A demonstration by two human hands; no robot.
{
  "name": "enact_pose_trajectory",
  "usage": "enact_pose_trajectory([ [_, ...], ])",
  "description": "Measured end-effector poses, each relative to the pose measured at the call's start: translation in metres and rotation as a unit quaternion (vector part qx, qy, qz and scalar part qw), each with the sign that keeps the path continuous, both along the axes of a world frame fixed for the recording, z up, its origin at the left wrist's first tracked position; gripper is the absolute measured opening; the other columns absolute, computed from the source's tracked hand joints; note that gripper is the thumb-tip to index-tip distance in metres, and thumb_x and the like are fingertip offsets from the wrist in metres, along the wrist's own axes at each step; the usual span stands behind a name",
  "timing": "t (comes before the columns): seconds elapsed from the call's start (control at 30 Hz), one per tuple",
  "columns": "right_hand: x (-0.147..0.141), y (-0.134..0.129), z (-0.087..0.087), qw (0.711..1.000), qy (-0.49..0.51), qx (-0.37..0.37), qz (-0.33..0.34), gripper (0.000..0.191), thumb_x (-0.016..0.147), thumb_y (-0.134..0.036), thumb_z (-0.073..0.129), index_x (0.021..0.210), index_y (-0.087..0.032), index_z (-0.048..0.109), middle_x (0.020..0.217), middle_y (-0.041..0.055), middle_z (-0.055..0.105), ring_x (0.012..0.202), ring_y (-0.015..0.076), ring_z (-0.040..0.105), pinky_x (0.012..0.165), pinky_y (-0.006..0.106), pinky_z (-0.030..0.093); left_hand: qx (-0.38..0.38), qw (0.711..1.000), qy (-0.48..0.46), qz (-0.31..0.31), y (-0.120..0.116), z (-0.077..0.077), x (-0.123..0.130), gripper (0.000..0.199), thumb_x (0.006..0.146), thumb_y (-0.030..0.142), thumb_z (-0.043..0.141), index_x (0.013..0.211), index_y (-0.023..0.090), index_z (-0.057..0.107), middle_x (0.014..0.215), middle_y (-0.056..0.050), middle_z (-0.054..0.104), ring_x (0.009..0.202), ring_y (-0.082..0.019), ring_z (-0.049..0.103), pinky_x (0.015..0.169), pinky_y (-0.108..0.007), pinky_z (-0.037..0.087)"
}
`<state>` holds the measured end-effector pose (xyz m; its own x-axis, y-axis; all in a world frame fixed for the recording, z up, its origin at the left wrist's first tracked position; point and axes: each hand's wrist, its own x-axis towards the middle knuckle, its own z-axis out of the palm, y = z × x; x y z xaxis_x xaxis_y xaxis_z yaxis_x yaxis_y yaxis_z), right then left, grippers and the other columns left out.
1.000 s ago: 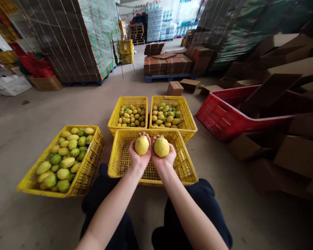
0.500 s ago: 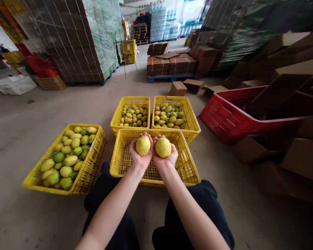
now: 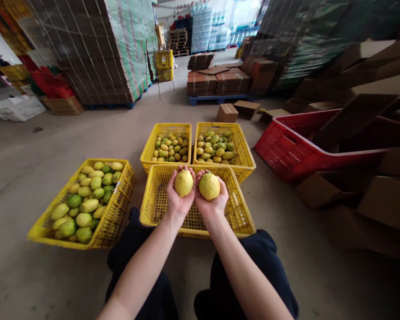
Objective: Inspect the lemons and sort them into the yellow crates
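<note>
A person sits or crouches over four yellow plastic crates on a concrete floor point(image 3: 86, 138), both bare hands held out palm up. The left hand point(image 3: 178, 204) is cupped around one yellow fruit point(image 3: 183, 183), holding it loosely with the fingers curled behind it. The right hand point(image 3: 216, 205) cradles a second yellow fruit point(image 3: 209, 186) the same way. The hands meet side by side above the near crate point(image 3: 235, 202), whose perforated floor shows around them.

Beside the person's left leg, the left crate point(image 3: 120, 210) holds large yellow and green fruits point(image 3: 90, 205), heaped from its far edge almost to its near-left corner. Beyond the near crate stand two more, side by side. The far-left crate point(image 3: 147, 149) holds small yellow-green fruits point(image 3: 171, 149), gathered against its right edge. In the far-right crate point(image 3: 243, 149), mixed yellow and green fruits point(image 3: 220, 152) lie towards its left edge. Off to the right, a red crate point(image 3: 283, 151) holds cardboard point(image 3: 356, 109).

Compared with half a second ago, both hands and their fruits sit very slightly closer to the near crate's far edge. The crates and their contents look the same.
</note>
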<state>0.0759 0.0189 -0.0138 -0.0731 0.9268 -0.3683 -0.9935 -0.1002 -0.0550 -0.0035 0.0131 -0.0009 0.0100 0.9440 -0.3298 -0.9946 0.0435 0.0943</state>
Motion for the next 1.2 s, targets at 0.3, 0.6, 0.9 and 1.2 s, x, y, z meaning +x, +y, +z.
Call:
enact_pose_trajectory([
  [0.3, 0.002, -0.003, 0.001, 0.999, -0.024, 0.025, 0.006, 0.021, 0.080, -0.026, 0.061, 0.095, -0.012, 0.064, 0.085, 0.0078, 0.072, 0.084, 0.0169, 0.070, 0.076, 0.026, 0.061, -0.005, 1.000, -0.001, 0.002, -0.003, 0.004, 0.002, 0.024, 0.095, 0.028, 0.049, 0.091, 0.014, 0.067, 0.094, -0.005, 0.068, 0.092, -0.012, 0.067, 0.087, -0.023, 0.055],
  [0.6, 0.008, -0.004, -0.002, 0.995, -0.048, 0.079, 0.035, 0.014, 0.075, -0.023, 0.062, 0.087, -0.016, 0.064, 0.079, 0.0039, 0.072, 0.071, 0.0153, 0.070, 0.067, 0.027, 0.062, 0.029, 0.999, -0.011, -0.027, -0.007, 0.000, -0.003, 0.022, 0.089, 0.018, 0.048, 0.094, 0.018, 0.069, 0.098, -0.003, 0.070, 0.082, -0.010, 0.066, 0.081, -0.021, 0.056],
  [0.9, 0.009, -0.004, 0.002, 0.997, -0.031, 0.069, 0.034, 0.011, 0.075, -0.023, 0.060, 0.084, -0.017, 0.064, 0.077, 0.0026, 0.071, 0.070, 0.0136, 0.067, 0.068, 0.025, 0.061, 0.046, 0.998, -0.007, -0.043, -0.006, -0.002, -0.005, 0.025, 0.090, 0.016, 0.045, 0.099, 0.020, 0.069, 0.102, -0.003, 0.071, 0.091, -0.011, 0.068, 0.084, -0.024, 0.056],
  [1.2, 0.007, 0.002, 0.006, 0.994, -0.056, 0.091, 0.017, 0.017, 0.079, -0.030, 0.058, 0.086, -0.017, 0.066, 0.080, 0.0035, 0.072, 0.078, 0.0171, 0.069, 0.086, 0.037, 0.060, 0.028, 0.999, 0.002, -0.018, 0.003, -0.003, -0.002, 0.025, 0.090, 0.020, 0.047, 0.094, 0.021, 0.071, 0.103, -0.003, 0.072, 0.087, -0.013, 0.069, 0.081, -0.026, 0.058],
])
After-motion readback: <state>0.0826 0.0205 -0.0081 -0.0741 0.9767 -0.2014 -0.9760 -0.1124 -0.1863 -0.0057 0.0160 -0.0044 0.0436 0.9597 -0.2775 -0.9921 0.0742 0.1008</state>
